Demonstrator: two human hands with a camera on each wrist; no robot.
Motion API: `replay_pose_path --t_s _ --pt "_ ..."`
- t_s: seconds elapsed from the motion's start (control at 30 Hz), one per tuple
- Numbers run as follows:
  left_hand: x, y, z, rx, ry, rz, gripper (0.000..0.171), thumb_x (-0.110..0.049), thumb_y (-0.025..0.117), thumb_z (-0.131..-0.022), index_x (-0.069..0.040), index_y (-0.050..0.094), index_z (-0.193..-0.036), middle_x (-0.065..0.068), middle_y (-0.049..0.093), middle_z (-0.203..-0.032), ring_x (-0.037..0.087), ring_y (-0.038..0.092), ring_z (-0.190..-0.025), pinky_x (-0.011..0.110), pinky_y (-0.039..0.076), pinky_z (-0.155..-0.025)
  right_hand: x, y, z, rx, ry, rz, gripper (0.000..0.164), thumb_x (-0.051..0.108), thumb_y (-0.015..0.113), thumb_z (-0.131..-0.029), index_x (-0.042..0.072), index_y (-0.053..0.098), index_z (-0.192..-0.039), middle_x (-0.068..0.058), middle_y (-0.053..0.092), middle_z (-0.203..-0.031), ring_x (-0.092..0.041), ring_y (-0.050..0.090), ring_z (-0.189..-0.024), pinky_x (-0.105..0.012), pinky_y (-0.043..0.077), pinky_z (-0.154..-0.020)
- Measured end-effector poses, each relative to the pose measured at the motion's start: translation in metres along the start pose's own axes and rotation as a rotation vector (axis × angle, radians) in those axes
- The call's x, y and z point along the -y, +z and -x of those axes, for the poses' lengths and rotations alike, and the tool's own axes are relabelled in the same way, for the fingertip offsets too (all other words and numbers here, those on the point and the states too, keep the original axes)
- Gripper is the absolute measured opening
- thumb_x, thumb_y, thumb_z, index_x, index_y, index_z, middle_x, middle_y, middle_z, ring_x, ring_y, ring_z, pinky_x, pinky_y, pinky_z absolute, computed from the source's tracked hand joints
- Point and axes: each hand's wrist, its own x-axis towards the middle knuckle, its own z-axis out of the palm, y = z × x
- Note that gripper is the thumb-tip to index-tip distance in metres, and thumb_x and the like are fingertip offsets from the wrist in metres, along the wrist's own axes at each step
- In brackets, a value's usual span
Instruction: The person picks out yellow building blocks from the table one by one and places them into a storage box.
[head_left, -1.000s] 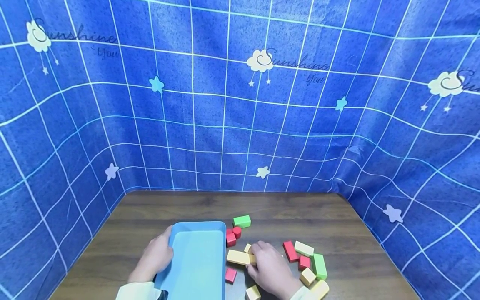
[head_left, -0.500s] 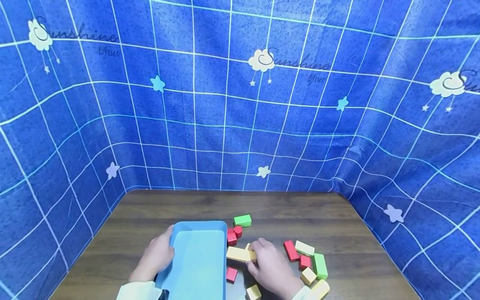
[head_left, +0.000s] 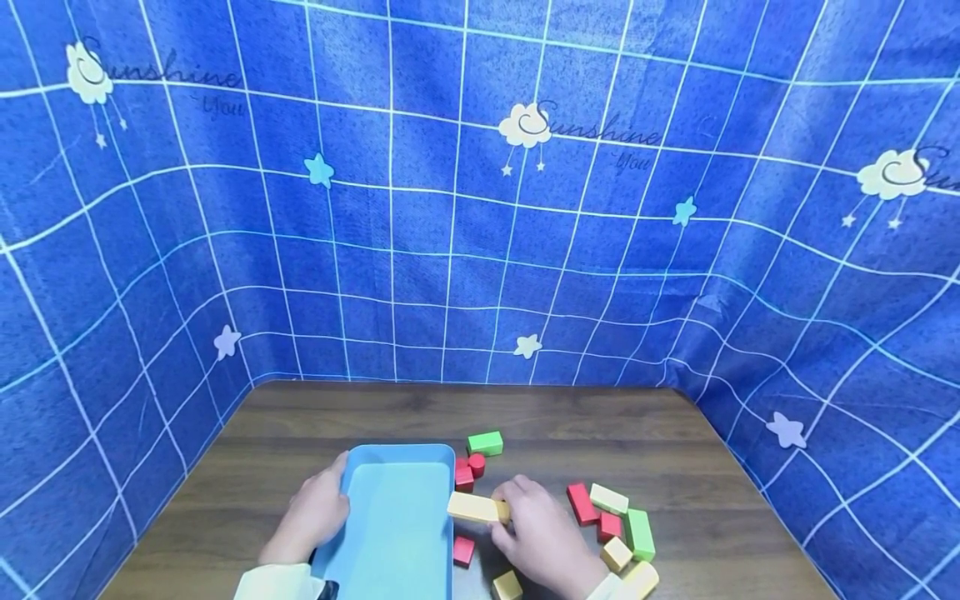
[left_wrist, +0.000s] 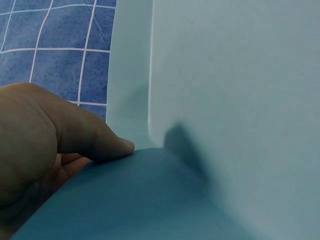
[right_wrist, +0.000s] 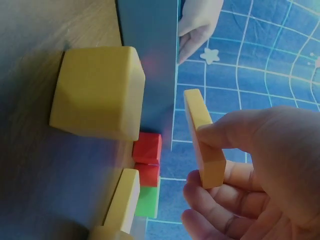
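Note:
My left hand (head_left: 318,504) grips the left rim of a blue tray (head_left: 341,537), thumb over the edge, as the left wrist view shows. The thumb (left_wrist: 102,137) lies on the rim in that view. To the right of the tray, my right hand (head_left: 543,529) pinches a long yellow toy block (head_left: 472,507) between thumb and fingers. Its left end reaches the tray's right rim in the head view. In the right wrist view the held block (right_wrist: 204,142) hangs tilted, apart from the yellow cube (right_wrist: 92,92) and another yellow block (right_wrist: 122,200).
Red blocks (head_left: 464,478) and a red cylinder (head_left: 477,465) stand by the tray's right side, with a green block (head_left: 485,443) beyond. Another red block (head_left: 463,551) and a yellow cube (head_left: 507,586) lie nearer. Several blocks (head_left: 610,525) cluster right of my right hand.
The long yellow block has risen off the table in my right hand and shifted slightly left toward the tray. My left hand keeps its hold on the tray.

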Motion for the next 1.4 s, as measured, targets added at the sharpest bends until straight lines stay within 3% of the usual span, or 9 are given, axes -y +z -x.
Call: replay_pose_path --t_s 0.43,0.87,1.4 --pt "0.002 0.0 0.001 -0.005 -0.002 -0.004 0.064 -0.005 0.049 -0.086 0.002 0.026 -0.145 0.028 0.041 -0.138 0.045 0.04 -0.118 0.066 0.037 -0.092 0.009 -0.005 -0.006 0.014 0.002 -0.036 0.023 0.031 0.072 -0.079 0.018 0.062 -0.094 0.011 0.046 -0.078 -0.007 0.043 -0.07 -0.023 0.04 -0.052" --pt "0.0 -0.002 0.001 0.011 -0.011 0.016 0.063 -0.004 0.047 -0.087 0.001 0.025 -0.146 0.027 0.041 -0.139 0.044 0.04 -0.118 0.065 0.038 -0.092 0.017 0.0 -0.009 -0.029 -0.053 -0.046 0.024 0.032 0.072 -0.079 0.017 0.063 -0.096 0.009 0.054 -0.087 -0.005 0.046 -0.077 -0.028 0.05 -0.066" --pt "-0.002 -0.003 0.0 0.025 -0.003 0.037 0.065 0.0 0.046 -0.086 0.005 0.021 -0.146 0.029 0.037 -0.14 0.04 0.041 -0.119 0.063 0.035 -0.097 0.024 0.002 -0.016 0.022 -0.083 -0.02 0.027 0.034 0.072 -0.08 0.016 0.064 -0.099 0.009 0.057 -0.089 -0.005 0.046 -0.078 -0.027 0.051 -0.067"
